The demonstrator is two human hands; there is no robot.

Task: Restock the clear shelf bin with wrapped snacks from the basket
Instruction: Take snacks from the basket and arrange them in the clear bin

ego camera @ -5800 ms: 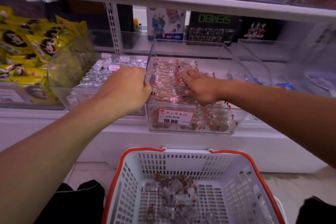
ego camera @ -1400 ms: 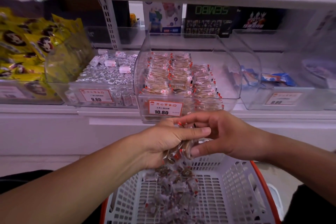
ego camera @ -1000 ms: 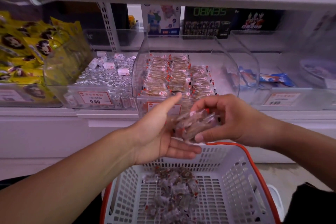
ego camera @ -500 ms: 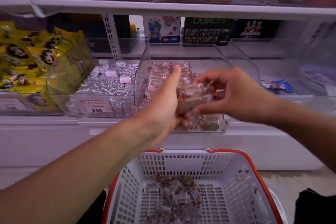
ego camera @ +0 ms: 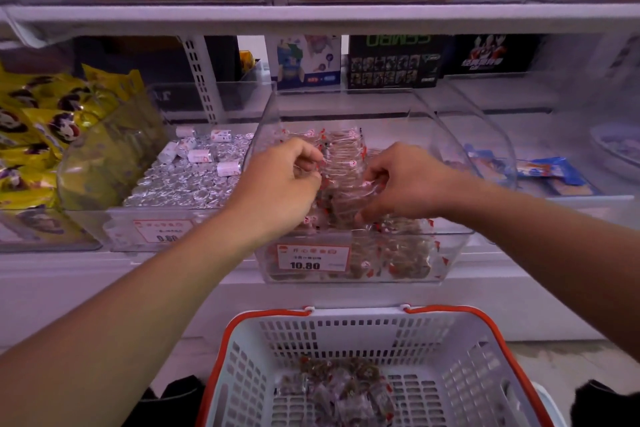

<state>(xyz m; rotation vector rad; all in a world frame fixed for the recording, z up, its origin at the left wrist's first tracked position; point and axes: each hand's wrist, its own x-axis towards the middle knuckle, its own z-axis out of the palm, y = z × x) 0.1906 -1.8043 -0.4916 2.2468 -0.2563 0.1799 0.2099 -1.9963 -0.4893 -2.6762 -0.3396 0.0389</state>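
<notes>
White shop shelving fills my view, clear bins in a row, and the one that matters is the clear shelf bin (ego camera: 446, 250) in the middle with the 10.80 price tag (ego camera: 311, 257) on its near wall. A moment ago both my hands were low over the basket (ego camera: 429, 326), passing a bunch of wrapped snacks (ego camera: 349, 199) between them; now both are up inside the bin, so this handful has reached the place it belongs. My right hand (ego camera: 405, 180) is curled closed around the bunch, holding it just above the rows already packed there. My left hand (ego camera: 280, 184) is pinched nearly shut on a wrapper edge at the left of the same rows, though what exactly it grips I can't make out. More snacks lie loose on the basket floor near me, so I judge the restocking is only partway: set these down, straighten them, then go back for another handful.
</notes>
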